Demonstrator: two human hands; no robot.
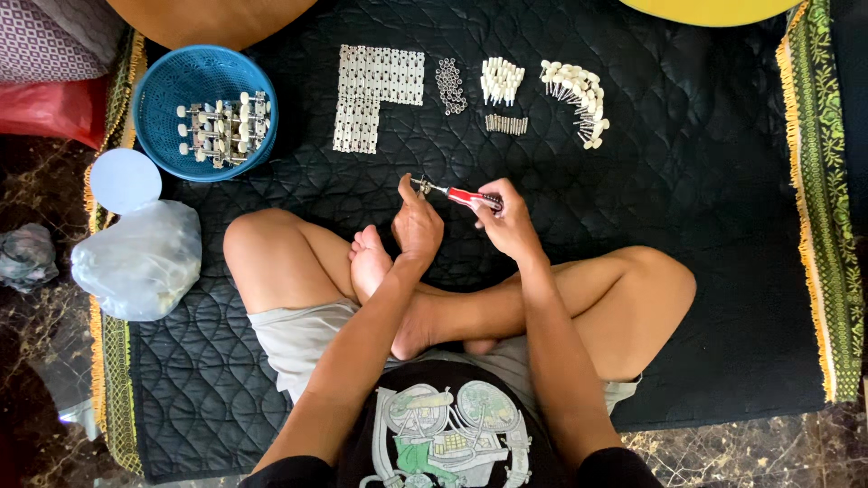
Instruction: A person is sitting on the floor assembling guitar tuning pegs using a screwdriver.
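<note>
- Red-handled screwdriver [470, 196] is clamped in the right hand [509, 221]; its tip meets a small metal part [420, 184], mostly hidden, pinched in the left hand [417, 223].
- Black quilted mat [705, 181] lies beneath.
- Farther off: blue basket [154, 99], metal plates [375, 90], white pegs [579, 95].

A bulging clear plastic bag [137, 260] sits at the mat's left edge, below a pale round lid [125, 180].

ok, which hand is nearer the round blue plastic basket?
Left. The left hand sits right of the round blue plastic basket, below it; the right hand is farther right, gripping the red-handled screwdriver.
</note>
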